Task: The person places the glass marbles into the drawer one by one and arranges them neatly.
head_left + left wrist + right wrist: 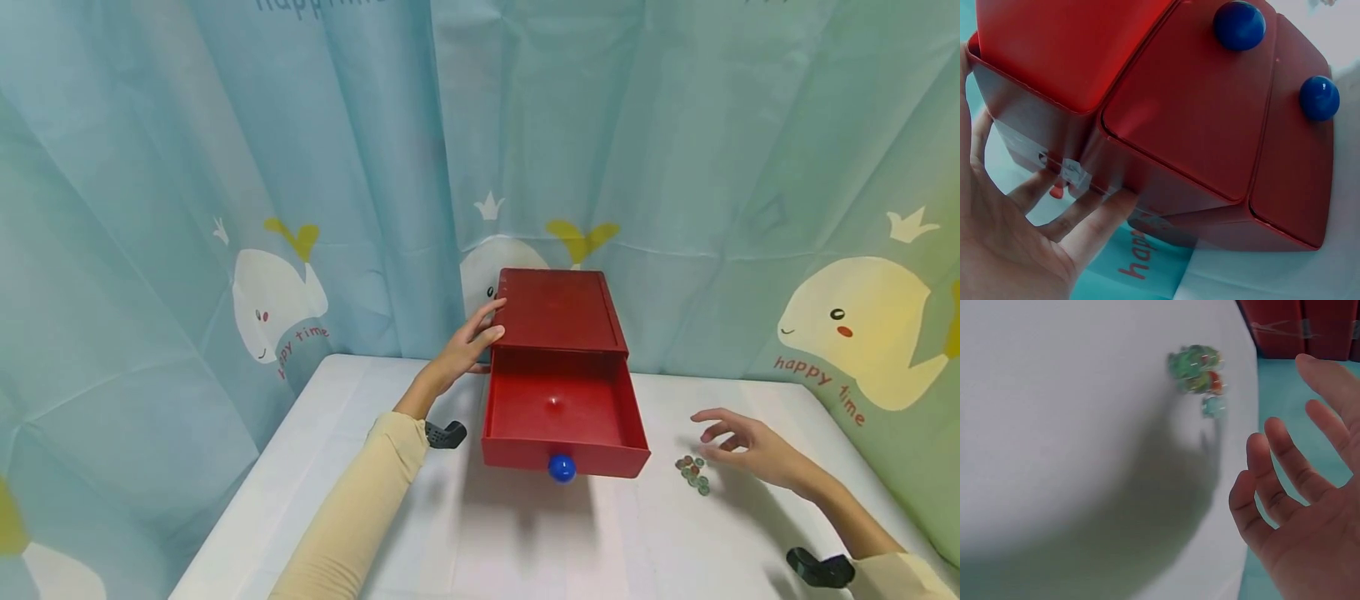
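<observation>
A red drawer box (564, 310) stands at the back middle of the white table (390, 500). Its upper drawer (558, 421) is pulled out toward me, a blue knob (562, 468) on its front. My left hand (486, 327) rests with straight fingers against the box's left side; the left wrist view shows those fingers (1100, 215) flat on the red wall (1029, 134), plus two blue knobs (1239, 25). My right hand (712, 427) hovers open, fingers spread, just above a small heap of glass beads (693, 473). In the right wrist view the beads (1197, 369) lie beyond the fingertips (1275, 434).
A pale blue curtain printed with whales (277, 308) hangs close behind the table and along both sides. The table's left edge (247, 492) and right edge (892, 492) lie near my arms. Black wrist mounts (821, 571) sit on both forearms.
</observation>
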{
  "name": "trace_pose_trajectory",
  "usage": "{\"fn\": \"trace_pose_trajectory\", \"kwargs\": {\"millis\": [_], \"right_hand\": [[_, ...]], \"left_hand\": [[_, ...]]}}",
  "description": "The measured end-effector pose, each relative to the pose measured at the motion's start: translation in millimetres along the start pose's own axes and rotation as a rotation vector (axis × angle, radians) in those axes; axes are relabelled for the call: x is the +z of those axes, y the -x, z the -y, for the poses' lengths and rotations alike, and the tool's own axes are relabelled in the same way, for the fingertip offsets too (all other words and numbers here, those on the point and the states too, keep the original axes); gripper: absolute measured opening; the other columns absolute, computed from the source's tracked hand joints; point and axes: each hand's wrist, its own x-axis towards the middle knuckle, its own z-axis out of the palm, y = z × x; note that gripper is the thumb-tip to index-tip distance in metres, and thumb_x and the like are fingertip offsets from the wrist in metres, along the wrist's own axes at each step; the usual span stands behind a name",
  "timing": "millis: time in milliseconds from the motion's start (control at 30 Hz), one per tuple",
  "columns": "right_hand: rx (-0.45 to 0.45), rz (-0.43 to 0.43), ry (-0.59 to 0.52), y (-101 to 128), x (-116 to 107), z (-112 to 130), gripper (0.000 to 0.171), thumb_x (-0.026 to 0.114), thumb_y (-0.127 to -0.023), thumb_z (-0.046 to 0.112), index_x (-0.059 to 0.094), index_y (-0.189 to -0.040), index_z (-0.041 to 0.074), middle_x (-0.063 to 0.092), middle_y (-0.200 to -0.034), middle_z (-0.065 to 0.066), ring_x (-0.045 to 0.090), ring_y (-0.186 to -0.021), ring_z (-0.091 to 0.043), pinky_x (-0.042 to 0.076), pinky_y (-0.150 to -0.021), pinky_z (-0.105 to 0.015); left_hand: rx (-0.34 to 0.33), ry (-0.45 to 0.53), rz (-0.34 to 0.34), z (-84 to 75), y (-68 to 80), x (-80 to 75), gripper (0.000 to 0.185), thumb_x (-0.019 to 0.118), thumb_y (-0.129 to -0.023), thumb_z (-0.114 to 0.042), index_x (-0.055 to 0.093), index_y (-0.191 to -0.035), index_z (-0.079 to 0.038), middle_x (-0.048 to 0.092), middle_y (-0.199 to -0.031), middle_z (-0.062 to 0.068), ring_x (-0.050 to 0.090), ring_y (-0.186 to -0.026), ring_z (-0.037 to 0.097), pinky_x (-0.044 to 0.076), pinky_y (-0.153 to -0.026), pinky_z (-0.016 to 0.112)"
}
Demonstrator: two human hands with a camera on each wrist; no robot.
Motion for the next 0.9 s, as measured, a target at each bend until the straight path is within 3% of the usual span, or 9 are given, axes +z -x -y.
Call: {"fn": "trace_pose_trajectory", "kwargs": {"millis": [233,500,900], "right_hand": [[0.029,0.017,0.012,6,7,-14,0.048,0.081,-0.088,0.012,0.059,-0.129,0.001,0.069,-0.105,-0.01,0.065,-0.083,-0.006,0.052,-0.071,-0.025],[-0.094,-0.078,0.071,8,17,-27,0.037,0.085,-0.08,0.002,0.069,-0.113,0.0,0.071,-0.108,-0.003,0.062,-0.092,-0.007,0.051,-0.074,-0.024],[-0.074,-0.108,0.163,10,24,-21,0.031,0.086,-0.077,0.003,0.075,-0.104,0.013,0.068,-0.104,-0.001,0.055,-0.09,-0.005,0.046,-0.075,-0.024]], "left_hand": [[0.0,0.004,0.002,0.4,-1.3,-0.1,0.063,0.052,-0.101,-0.041,0.03,-0.16,-0.04,0.033,-0.162,0.009,0.044,-0.14,0.037,0.053,-0.096,0.061],[-0.006,0.002,-0.007,2.3,-2.6,-0.3,0.061,0.052,-0.101,-0.042,0.031,-0.159,-0.043,0.035,-0.161,0.007,0.045,-0.139,0.034,0.053,-0.095,0.06],[-0.006,-0.001,0.003,1.5,-2.1,-0.9,0.063,0.052,-0.101,-0.042,0.03,-0.16,-0.04,0.033,-0.163,0.009,0.044,-0.14,0.037,0.052,-0.096,0.061]]}}
